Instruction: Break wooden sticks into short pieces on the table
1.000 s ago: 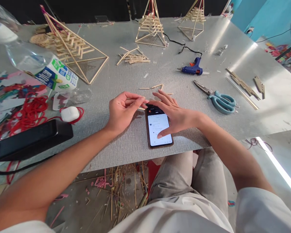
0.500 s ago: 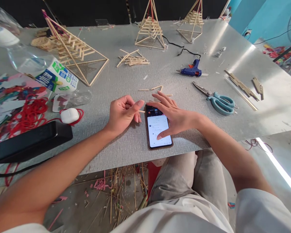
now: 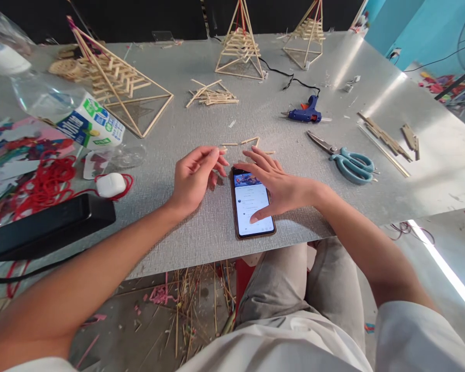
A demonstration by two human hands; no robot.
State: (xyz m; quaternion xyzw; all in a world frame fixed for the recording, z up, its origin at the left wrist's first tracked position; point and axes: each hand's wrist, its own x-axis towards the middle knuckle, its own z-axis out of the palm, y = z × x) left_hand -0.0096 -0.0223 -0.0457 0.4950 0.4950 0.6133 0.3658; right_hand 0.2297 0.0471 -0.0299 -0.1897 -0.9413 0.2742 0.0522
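Observation:
My left hand (image 3: 196, 178) rests on the table left of the phone. Its thumb and forefinger are pinched on a small wooden stick, of which only a pale end shows at the fingertips; the other fingers are loosely curled. My right hand (image 3: 281, 188) is spread over a smartphone (image 3: 248, 206), fingers apart, with the thumb at the lit screen. The phone lies flat near the table's front edge, its right side partly covered by that hand. Just beyond my fingertips lie a few short wooden sticks (image 3: 249, 140), two meeting at an angle.
Stick pyramids (image 3: 240, 51) stand at the back near a stick pile (image 3: 213, 94). A blue glue gun (image 3: 306, 112), scissors (image 3: 352, 164) and dark wooden strips (image 3: 385, 135) lie to the right. A plastic bottle (image 3: 67, 111), red cord (image 3: 46, 181) and a black device (image 3: 50, 227) occupy the left.
My left fingers have turned upward and loosened, swinging the small stick away from the phone's edge. The picture at the top of the phone screen differs. My right hand stays in place.

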